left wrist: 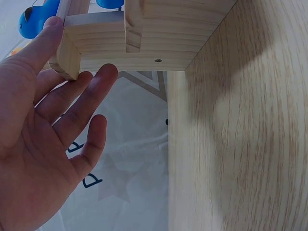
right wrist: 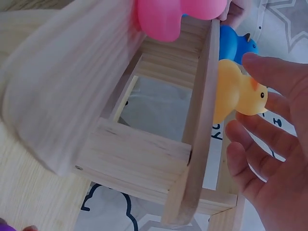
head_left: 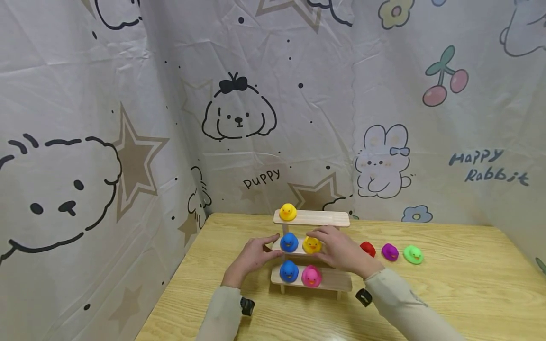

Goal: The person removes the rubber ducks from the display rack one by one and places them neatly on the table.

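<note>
At left, a bare left hand pinches the left end of a three-tier pale wooden shelf between thumb and fingers. The shelf carries a round, smooth yellow toy duck up top, a blue toy duck mid-tier, and, below, a second blue toy duck beside a pink toy duck. Right of the mid-tier blue one sits an orange-yellow toy duck, clasped by the bare right hand; how firm that grip is, I cannot tell. Farther right, red, purple and green toy ducks rest on the wood-grain bench. A thumb catching the clasped duck could tip it off the narrow board; a bumped shelf could topple others.
</note>
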A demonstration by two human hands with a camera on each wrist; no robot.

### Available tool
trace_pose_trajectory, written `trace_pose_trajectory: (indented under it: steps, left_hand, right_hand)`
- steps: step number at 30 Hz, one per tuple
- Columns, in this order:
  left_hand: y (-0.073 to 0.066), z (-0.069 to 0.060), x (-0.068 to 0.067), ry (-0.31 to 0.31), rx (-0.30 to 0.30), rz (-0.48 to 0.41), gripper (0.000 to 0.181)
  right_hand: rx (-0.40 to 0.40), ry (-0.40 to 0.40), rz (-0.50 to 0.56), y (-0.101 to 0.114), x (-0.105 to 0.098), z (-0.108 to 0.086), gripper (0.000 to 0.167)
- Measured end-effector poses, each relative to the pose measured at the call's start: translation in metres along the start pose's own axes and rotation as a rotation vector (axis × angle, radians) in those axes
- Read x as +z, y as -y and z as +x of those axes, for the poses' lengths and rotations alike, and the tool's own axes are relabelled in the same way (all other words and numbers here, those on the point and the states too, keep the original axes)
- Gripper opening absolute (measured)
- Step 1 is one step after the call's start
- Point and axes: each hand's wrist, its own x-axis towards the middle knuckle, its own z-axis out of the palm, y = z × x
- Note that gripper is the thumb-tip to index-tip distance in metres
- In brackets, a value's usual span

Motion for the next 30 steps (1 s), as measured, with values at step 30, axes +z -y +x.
trace_pose_trajectory:
  steps: [30]
  left_hand:
    - [-0.0033,-0.0020,0.0004,-0.004,-0.027,0.005,0.063]
  right_hand:
    - [0.045,-0.010,0.015,0.0020,0.0035,0.0021,0.037]
